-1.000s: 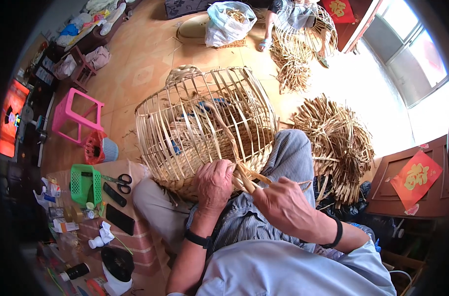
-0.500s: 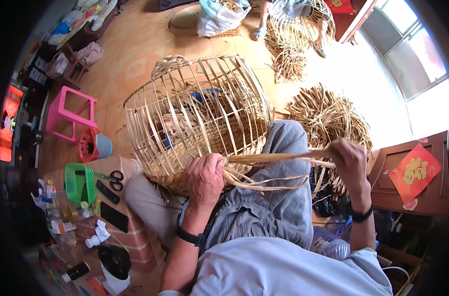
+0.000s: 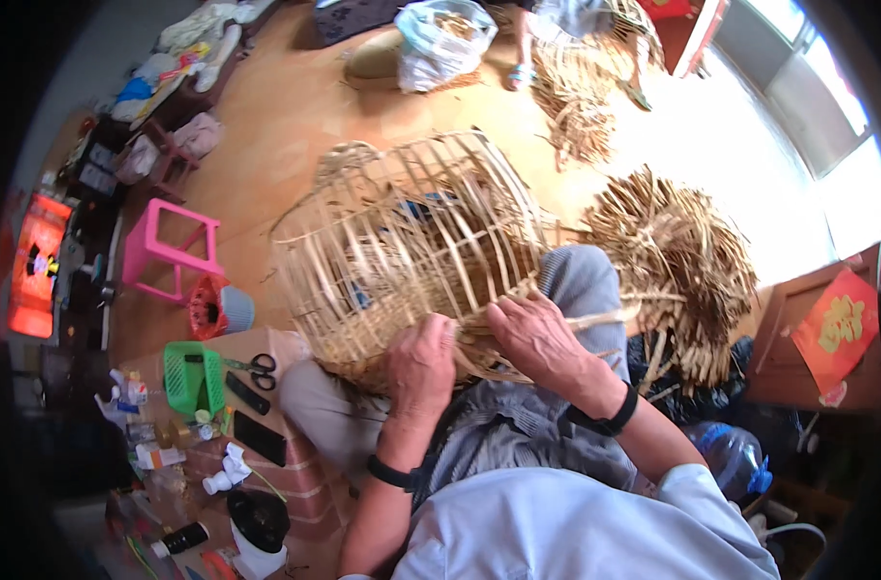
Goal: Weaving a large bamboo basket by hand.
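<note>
Left hand [image 3: 419, 360] curled shut on the lower rim of the large round openwork basket of pale bamboo strips [image 3: 411, 246], knuckles up, fingers tucked in among the woven strands; black band on that wrist. Right hand [image 3: 537, 338] just beside it and a little higher, palm down, fingers bent and pressed on the same rim, pinning a flat loose bamboo strip [image 3: 605, 316] that runs off to the right; black band on that wrist too. Both hands close together, nearly touching, each clamped on the basket's edge.

Basket lying on its side across the lap, resting on the knee in grey trousers [image 3: 581, 280]; open ribs bulging up and away from the hands, toward the upper left.

Beyond the right hand, a heap of cut bamboo strips [image 3: 677, 256] on the orange-brown floor [image 3: 286, 116]; further up, a second heap of strips [image 3: 576, 106] and a white plastic bag [image 3: 440, 43], with another person's feet near them.

To the left of the left hand, a low brown table [image 3: 276, 343] carrying a small green plastic basket [image 3: 189, 379], black-handled scissors [image 3: 257, 364] and a dark flat phone [image 3: 259, 437]; past it, a pink plastic stool [image 3: 165, 251] on the floor.
</note>
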`<control>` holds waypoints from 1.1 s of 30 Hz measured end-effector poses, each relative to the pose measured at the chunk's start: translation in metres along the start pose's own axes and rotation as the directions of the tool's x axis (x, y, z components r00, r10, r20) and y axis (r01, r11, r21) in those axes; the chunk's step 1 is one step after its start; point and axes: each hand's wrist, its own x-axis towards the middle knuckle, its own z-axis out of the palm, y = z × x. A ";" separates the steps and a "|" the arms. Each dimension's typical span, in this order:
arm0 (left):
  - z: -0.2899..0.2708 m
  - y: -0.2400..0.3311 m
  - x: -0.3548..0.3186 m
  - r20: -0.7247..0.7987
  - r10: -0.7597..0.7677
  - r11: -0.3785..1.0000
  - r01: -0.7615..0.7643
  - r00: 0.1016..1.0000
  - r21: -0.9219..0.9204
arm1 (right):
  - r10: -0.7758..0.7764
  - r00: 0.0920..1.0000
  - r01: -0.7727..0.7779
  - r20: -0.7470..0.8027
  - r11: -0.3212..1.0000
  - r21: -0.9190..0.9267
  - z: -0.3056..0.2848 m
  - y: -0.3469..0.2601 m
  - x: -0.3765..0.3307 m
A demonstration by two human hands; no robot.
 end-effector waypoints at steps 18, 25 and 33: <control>-0.031 -0.039 -0.019 -0.319 0.127 0.989 -0.144 0.939 -0.029 | 0.190 0.966 -0.259 0.176 0.751 0.608 -0.031 -0.084 0.020; -0.036 -0.078 -0.009 -0.251 0.145 0.980 -0.174 0.957 -0.097 | 0.102 0.979 -0.182 0.176 0.823 0.537 -0.016 -0.080 0.040; -0.013 -0.074 -0.031 -0.173 -0.085 0.988 0.060 0.981 -0.144 | -0.084 0.985 0.035 0.151 0.953 0.300 -0.003 -0.060 0.041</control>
